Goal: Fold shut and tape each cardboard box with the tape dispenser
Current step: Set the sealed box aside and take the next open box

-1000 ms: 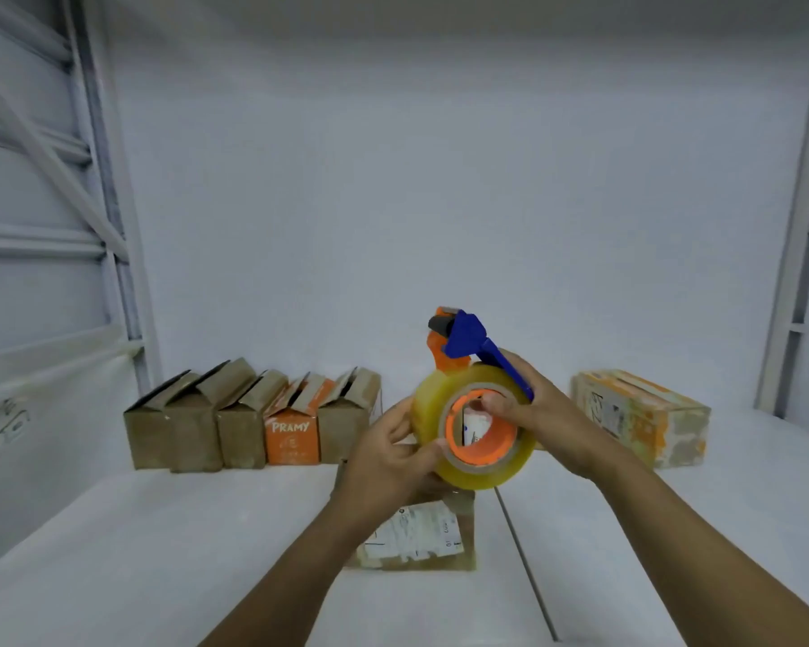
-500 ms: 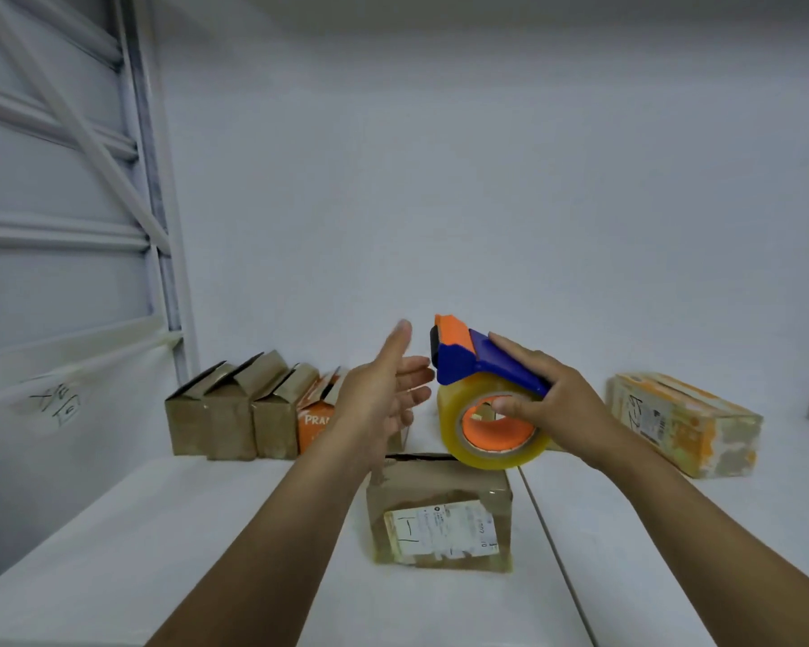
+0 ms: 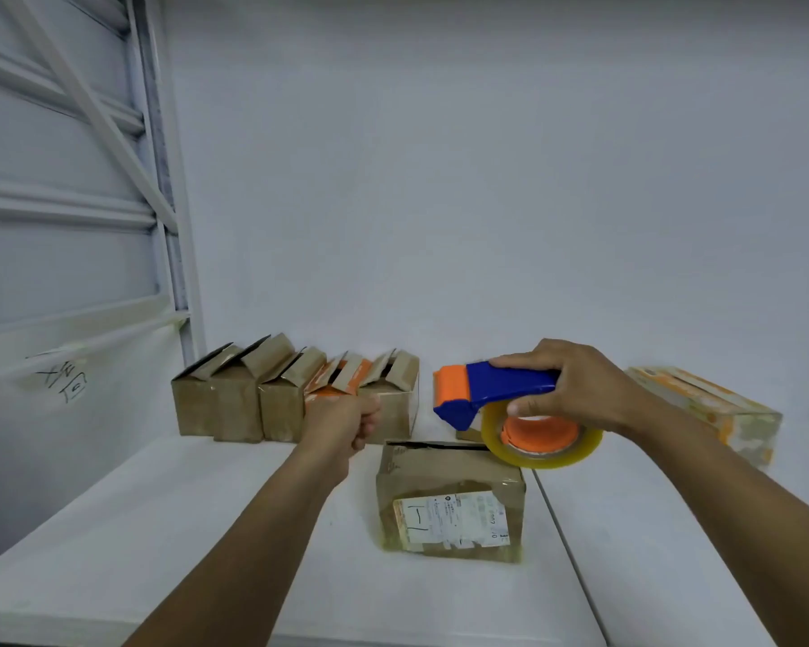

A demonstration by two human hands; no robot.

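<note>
A brown cardboard box with a white label stands in the middle of the white table, its top flaps folded down with a dark gap along the far edge. My right hand grips the blue handle of the orange-and-blue tape dispenser. It holds the clear tape roll just above the box's far right corner. My left hand hovers left of the dispenser's nose, above the table, with its fingers curled. I see nothing in it.
Several small boxes with raised flaps stand in a row at the back left against the wall. An orange-and-white box lies at the back right. A white metal rack rises on the left. A table seam runs past the central box.
My left hand let go of the tape roll, opened, then curled into a fist further left. My right hand lowered the dispenser and turned it level over the box.
</note>
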